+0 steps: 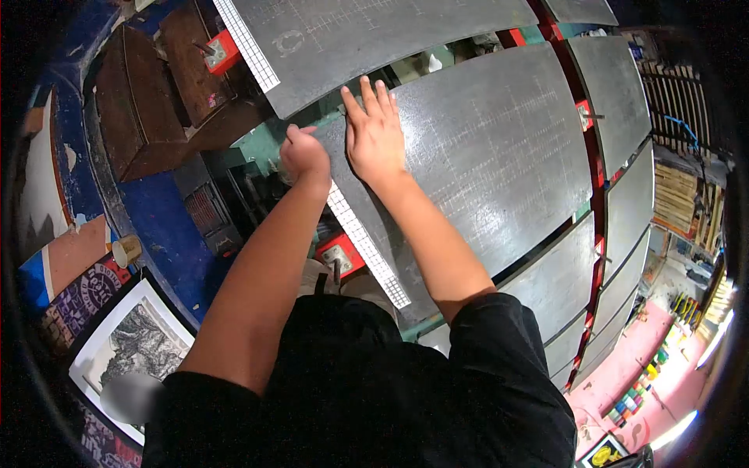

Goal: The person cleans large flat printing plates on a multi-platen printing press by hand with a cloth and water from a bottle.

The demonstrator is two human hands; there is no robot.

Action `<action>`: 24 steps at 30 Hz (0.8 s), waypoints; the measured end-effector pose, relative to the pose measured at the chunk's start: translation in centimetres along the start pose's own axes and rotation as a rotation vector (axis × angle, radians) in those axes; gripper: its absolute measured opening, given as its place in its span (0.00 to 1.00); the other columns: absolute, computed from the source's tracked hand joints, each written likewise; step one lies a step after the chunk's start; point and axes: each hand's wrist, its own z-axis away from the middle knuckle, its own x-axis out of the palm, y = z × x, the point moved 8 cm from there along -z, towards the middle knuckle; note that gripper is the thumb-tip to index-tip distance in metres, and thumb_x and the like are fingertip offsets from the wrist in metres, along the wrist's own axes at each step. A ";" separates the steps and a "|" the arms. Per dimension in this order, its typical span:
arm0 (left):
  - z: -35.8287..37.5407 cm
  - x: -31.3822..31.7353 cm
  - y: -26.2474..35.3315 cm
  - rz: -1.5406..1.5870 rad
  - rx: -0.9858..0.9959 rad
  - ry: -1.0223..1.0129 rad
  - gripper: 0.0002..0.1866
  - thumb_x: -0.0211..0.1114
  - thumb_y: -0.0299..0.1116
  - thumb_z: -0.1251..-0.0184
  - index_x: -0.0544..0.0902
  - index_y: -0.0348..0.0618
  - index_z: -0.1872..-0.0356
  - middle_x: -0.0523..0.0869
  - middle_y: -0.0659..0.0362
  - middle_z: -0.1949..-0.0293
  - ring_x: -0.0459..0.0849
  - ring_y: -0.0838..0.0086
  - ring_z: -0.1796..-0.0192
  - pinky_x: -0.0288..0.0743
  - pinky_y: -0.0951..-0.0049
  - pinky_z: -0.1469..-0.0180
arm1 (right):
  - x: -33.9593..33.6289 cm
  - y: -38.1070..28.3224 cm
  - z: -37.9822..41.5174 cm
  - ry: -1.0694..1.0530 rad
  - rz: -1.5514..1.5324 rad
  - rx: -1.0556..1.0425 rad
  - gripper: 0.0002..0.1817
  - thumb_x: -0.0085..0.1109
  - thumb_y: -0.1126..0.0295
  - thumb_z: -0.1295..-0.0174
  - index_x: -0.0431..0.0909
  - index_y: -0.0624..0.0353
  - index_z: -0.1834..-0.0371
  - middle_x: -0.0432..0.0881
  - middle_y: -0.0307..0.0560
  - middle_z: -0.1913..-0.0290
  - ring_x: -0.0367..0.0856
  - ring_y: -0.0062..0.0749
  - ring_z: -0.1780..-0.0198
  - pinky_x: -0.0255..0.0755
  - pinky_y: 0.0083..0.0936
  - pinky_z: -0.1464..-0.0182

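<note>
Gray printing board (pixel 468 117): lies flat before the torso (pixel 374 382), apparently for easy reach; bears the right hand (pixel 377 140), fingers (pixel 370 97) slightly spread, holding nothing, perhaps for steadying; sits beside the curled left hand (pixel 305 158), with any hold hidden.

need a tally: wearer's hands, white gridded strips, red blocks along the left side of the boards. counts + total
Hands: 2 (left hand, right hand)
White gridded strips: 2 (upper strip, lower strip)
Red blocks, left side: 2 (upper block, lower block)
Total: 6
</note>
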 end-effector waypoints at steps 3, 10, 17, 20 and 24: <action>-2.9 2.3 -4.1 0.318 -0.116 -0.151 0.28 0.44 0.46 0.23 0.94 0.45 0.54 0.92 0.48 0.58 0.87 0.54 0.54 0.77 0.58 0.42 | -1.4 -2.4 8.2 -0.154 -0.005 -0.030 0.31 0.59 0.75 0.34 0.76 0.51 0.25 0.67 0.62 0.19 0.63 0.66 0.19 0.57 0.58 0.18; -0.6 1.1 0.2 0.239 0.269 -0.303 0.20 0.47 0.35 0.24 0.89 0.42 0.54 0.86 0.57 0.56 0.81 0.70 0.51 0.72 0.69 0.43 | -3.3 -3.5 20.0 -0.289 0.054 0.069 0.37 0.59 0.75 0.38 0.73 0.51 0.21 0.61 0.61 0.16 0.56 0.68 0.16 0.53 0.60 0.17; -1.1 2.7 -1.7 0.688 -0.017 -0.404 0.21 0.46 0.44 0.15 0.86 0.44 0.46 0.85 0.53 0.49 0.81 0.67 0.46 0.73 0.64 0.36 | 1.4 -4.8 1.8 -0.030 0.045 -0.079 0.30 0.55 0.72 0.31 0.74 0.57 0.24 0.69 0.64 0.20 0.62 0.71 0.20 0.56 0.59 0.18; 0.6 2.9 -1.7 0.757 -0.338 -0.545 0.25 0.43 0.50 0.13 0.85 0.44 0.45 0.86 0.54 0.46 0.81 0.64 0.44 0.72 0.61 0.33 | -0.6 -5.5 8.5 -0.238 0.035 -0.053 0.31 0.55 0.70 0.31 0.73 0.54 0.22 0.67 0.60 0.18 0.60 0.68 0.17 0.54 0.59 0.17; -0.4 2.0 -2.1 0.591 -0.140 -0.278 0.30 0.43 0.53 0.13 0.90 0.42 0.52 0.86 0.55 0.49 0.80 0.65 0.45 0.71 0.62 0.34 | -3.0 -4.3 17.4 -0.357 0.096 -0.019 0.33 0.57 0.71 0.32 0.71 0.54 0.20 0.64 0.59 0.16 0.59 0.68 0.17 0.53 0.60 0.17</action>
